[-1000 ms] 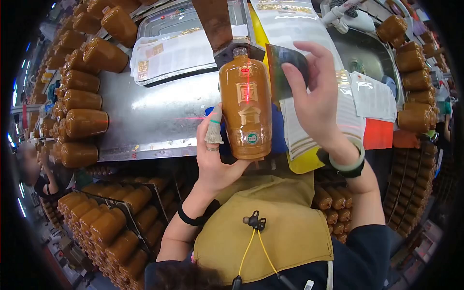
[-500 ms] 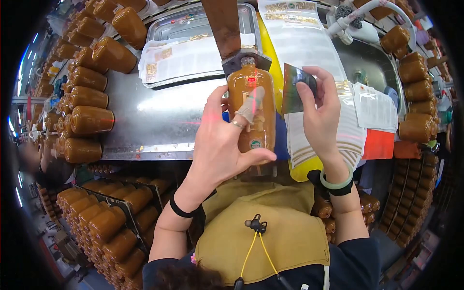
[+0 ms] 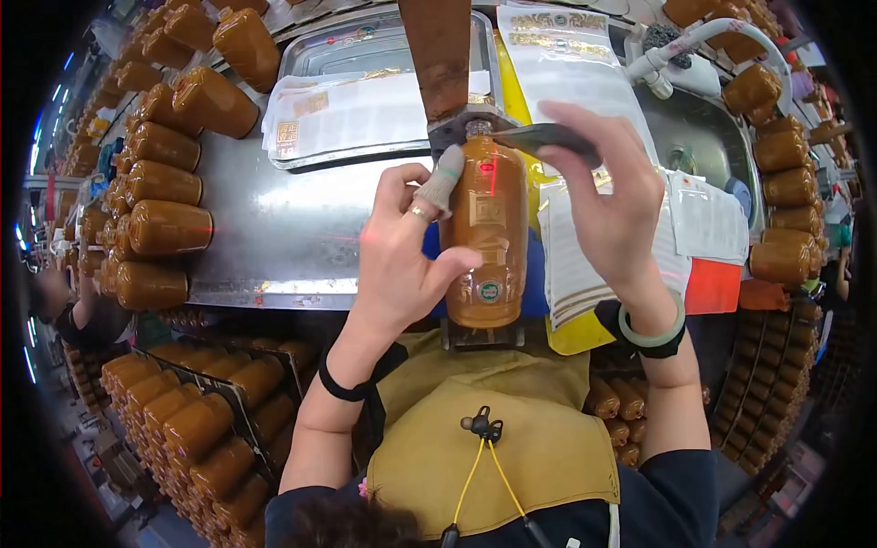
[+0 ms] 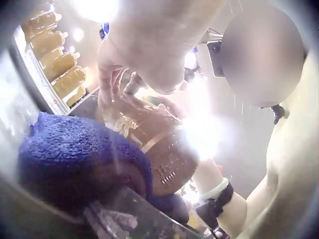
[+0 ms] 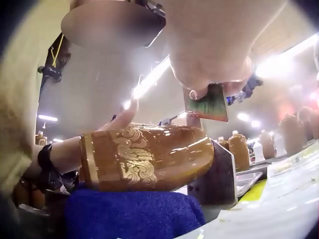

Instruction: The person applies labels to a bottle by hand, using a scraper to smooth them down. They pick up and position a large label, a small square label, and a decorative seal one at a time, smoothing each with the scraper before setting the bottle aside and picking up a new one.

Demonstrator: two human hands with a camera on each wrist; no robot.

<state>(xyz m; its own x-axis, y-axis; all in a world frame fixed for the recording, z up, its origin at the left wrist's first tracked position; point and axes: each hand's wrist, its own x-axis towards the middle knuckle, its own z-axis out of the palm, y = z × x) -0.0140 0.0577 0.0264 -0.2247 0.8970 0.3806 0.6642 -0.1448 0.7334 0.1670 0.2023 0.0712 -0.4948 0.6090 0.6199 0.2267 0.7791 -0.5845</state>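
- Bottle [image 3: 488, 242] lies on blue cloth [image 5: 134, 214], between the hands, neck away from the person.
- Left hand [image 3: 395, 251]: fingers spread, along its left side.
- Right hand [image 3: 621, 205] pinches dark scraper [image 3: 568, 140] near the neck.

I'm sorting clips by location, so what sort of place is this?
Probably a bottle-decorating workshop or factory: brown bottles line the metal worktable, sheets with gold designs lie nearby, and many more bottles are stacked below.
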